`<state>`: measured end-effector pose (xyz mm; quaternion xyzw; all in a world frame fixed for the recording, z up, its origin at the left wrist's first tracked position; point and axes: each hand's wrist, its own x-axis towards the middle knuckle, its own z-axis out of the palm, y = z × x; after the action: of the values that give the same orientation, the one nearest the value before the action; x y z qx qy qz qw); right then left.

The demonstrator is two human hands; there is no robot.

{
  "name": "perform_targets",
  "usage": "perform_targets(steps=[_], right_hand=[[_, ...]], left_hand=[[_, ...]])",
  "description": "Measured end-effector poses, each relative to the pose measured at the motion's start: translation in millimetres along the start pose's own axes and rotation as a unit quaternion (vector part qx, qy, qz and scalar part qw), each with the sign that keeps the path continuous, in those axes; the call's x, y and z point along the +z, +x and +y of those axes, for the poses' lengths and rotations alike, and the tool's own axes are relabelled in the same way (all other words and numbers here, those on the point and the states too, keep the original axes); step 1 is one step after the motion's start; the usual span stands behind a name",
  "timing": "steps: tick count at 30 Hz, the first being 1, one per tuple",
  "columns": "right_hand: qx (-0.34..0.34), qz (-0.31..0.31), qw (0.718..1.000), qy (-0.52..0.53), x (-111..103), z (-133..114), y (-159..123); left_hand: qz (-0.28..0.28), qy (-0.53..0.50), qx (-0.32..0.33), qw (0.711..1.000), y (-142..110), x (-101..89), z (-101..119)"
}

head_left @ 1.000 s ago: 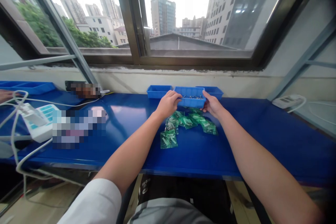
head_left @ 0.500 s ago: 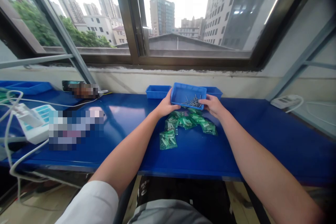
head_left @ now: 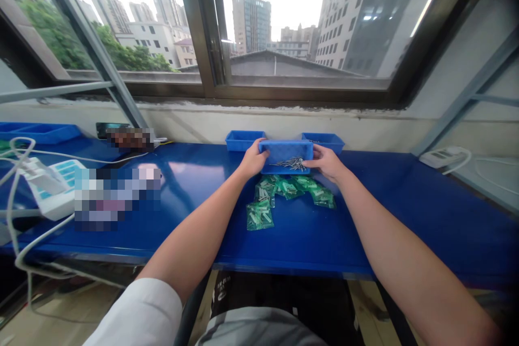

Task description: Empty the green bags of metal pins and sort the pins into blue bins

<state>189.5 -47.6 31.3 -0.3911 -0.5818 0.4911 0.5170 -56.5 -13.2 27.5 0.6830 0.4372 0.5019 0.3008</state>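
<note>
Between my two hands is a blue plastic bin (head_left: 286, 148), tilted so its inside faces me. A heap of thin metal screws (head_left: 295, 163) lies along its lower side, mostly to the right. My left hand (head_left: 253, 159) grips the bin's left end, fingers closed around the edge. At the right end my right hand (head_left: 327, 163) holds the bin, its thumb reaching inside by the screws. Below the bin, several green-tinted plastic bags (head_left: 260, 216) with small hardware inside lie on the blue table (head_left: 300, 243).
Against the wall behind stand two more blue bins, a left one (head_left: 244, 141) and a right one (head_left: 329, 144). A white power strip (head_left: 57, 189) with cables sits at the left. A white device (head_left: 440, 157) with a cord is at the far right.
The bin has shifted slightly left and down and tipped more toward me, both hands moving with it. Its screws have slid together toward the lower side. The right rear bin shows more.
</note>
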Motion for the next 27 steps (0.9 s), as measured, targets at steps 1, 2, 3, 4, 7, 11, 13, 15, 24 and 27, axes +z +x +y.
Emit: perform_targets(steps=[1,2,3,4,7,11,13,15,24,27], right_hand=[[0.000,0.000,1.000,-0.009,-0.1,-0.4,-0.4],[0.003,-0.001,1.000,-0.017,0.0,-1.2,-0.9],[0.005,-0.001,1.000,-0.024,0.4,-2.2,-1.5],[0.007,-0.001,1.000,-0.029,0.8,-3.2,-2.1],[0.002,0.001,0.999,-0.039,1.4,-4.8,-2.3],[-0.010,0.005,0.999,-0.043,0.1,-3.0,-0.2],[-0.014,0.009,0.999,-0.035,-0.3,-1.9,0.4],[-0.018,0.010,0.999,-0.030,-0.3,-1.2,0.6],[-0.048,0.005,0.997,-0.054,-0.2,-1.8,1.1],[-0.063,0.011,0.995,-0.070,1.9,-5.1,-0.3]], left_hand=[[0.000,0.016,0.013,1.000,-2.0,0.1,3.8],[0.000,0.032,0.028,0.999,-4.0,0.4,7.5],[0.000,0.049,0.046,0.998,-5.8,0.7,11.0],[0.001,0.065,0.065,0.996,-7.3,1.0,13.9],[0.006,0.109,0.122,0.986,-10.6,1.4,19.2],[0.002,0.138,0.178,0.974,-14.3,0.1,20.0],[-0.007,0.148,0.191,0.970,-15.9,-1.4,19.1],[-0.015,0.157,0.195,0.968,-17.1,-3.1,17.8],[-0.054,0.172,0.165,0.970,-18.6,-8.8,15.5],[-0.049,0.154,0.166,0.973,-18.8,-9.2,15.6]])
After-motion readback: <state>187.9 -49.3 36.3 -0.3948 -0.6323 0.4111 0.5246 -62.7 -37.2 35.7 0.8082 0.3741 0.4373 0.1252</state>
